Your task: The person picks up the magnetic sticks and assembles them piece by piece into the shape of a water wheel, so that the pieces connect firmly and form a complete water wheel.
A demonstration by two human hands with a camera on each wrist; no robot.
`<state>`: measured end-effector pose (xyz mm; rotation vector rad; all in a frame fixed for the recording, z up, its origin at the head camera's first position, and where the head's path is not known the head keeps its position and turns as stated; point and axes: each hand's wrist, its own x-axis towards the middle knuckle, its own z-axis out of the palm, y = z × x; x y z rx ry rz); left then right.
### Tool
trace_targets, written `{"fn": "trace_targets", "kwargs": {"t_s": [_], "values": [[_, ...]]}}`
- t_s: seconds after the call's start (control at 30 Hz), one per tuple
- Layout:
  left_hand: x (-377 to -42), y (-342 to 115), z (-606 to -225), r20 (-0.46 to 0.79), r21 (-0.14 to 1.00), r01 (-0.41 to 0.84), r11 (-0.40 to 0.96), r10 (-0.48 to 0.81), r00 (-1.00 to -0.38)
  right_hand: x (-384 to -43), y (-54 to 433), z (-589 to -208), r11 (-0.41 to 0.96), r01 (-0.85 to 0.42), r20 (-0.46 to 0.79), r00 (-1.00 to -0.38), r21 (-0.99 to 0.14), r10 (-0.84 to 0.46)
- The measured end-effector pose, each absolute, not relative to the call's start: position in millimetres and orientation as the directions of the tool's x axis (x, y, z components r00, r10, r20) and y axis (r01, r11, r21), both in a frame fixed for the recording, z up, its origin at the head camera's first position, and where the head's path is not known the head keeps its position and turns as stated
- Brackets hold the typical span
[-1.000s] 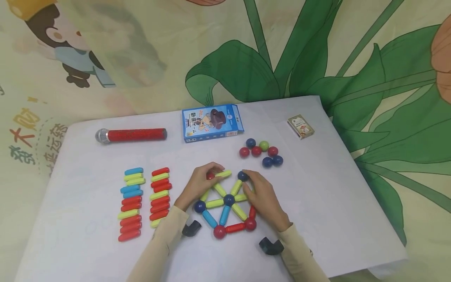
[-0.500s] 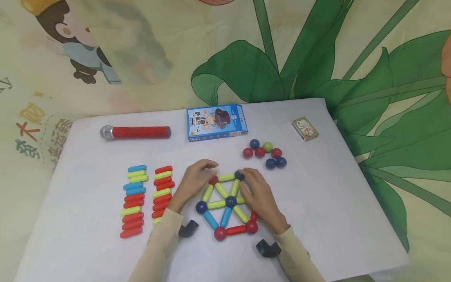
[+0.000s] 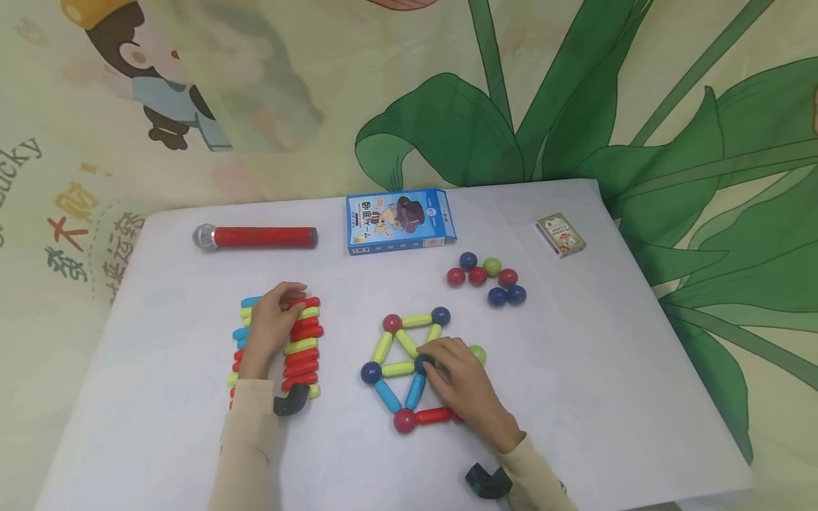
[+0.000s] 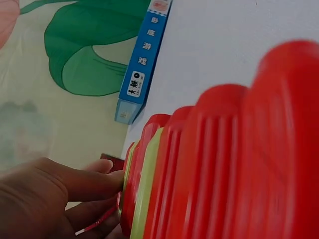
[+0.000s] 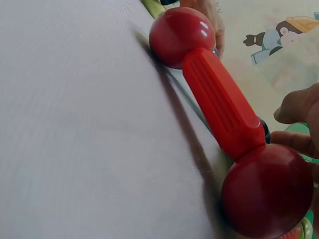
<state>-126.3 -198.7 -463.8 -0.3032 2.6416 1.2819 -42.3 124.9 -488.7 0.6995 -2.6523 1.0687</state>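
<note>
My left hand [image 3: 275, 323] is at the top of the right-hand column of ribbed magnetic rods [image 3: 302, 365]. Its thumb and fingers [image 4: 94, 179] lie on either side of the uppermost red rod [image 3: 311, 303]. Over the wheel-like frame of rods and balls rests my right hand [image 3: 466, 383], fingers loosely bent near the central blue ball [image 3: 423, 364]. In the right wrist view, thumb and fingers stand apart beside a red ball [image 5: 266, 191], which a red rod [image 5: 224, 102] joins to another red ball [image 5: 182, 37]. The frame's right part is mostly hidden under that hand.
Loose balls [image 3: 477, 277] in red, blue and green lie behind the frame. A blue card box [image 3: 399, 220], a red microphone [image 3: 265, 237] and a small card pack [image 3: 560, 234] stand farther back. A second rod column [image 3: 238, 355] is partly behind the left arm.
The top yellow rod has joined the red and blue balls of the frame. My left hand has let go and moved left to the rod column; the right hand has slid down to the frame's middle.
</note>
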Motion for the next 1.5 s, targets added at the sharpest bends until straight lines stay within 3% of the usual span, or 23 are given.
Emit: {"fn": "trace_targets", "kwargs": {"t_s": [0.27,0.53,0.7,0.87,1.0,1.17,1.37,1.5], "values": [[-124.9,-196.8,-459.5,-0.223,0.756,-0.247,0.606,-0.116,-0.968,-40.7,121.9,-493.2,0.698,-0.497,0.277,-0.868,-0.515,-0.413],[-130.8,-173.3,-426.8,-0.044,0.81,-0.007,0.586,0.049,-0.998,-39.3,116.4,-489.9,0.744,-0.463,0.226,-0.886,-0.481,-0.405],[-133.6,-160.1,-427.0,-0.013,0.826,0.014,0.563,0.044,-0.999,-39.0,118.2,-491.0,0.743,-0.464,0.227,-0.886,-0.482,-0.405],[-131.2,-123.1,-430.5,0.027,0.869,0.118,0.48,0.192,-0.981,-43.7,122.1,-490.6,0.694,-0.519,0.222,-0.851,-0.499,-0.476],[-131.5,-89.3,-432.9,0.023,0.888,0.172,0.426,0.334,-0.942,-55.1,124.5,-486.1,0.629,-0.589,0.162,-0.782,-0.507,-0.602],[-132.5,-66.3,-440.8,-0.016,0.876,0.188,0.444,0.417,-0.909,-65.2,126.6,-477.7,0.553,-0.632,0.096,-0.701,-0.542,-0.707],[-133.6,-61.6,-457.5,-0.055,0.861,0.167,0.48,0.415,-0.908,-61.9,126.2,-475.3,0.554,-0.595,0.038,-0.7,-0.582,-0.713],[-132.2,-61.4,-466.9,-0.045,0.857,0.162,0.489,0.384,-0.922,-58.4,125.0,-476.9,0.558,-0.591,0.071,-0.721,-0.582,-0.689]]}}
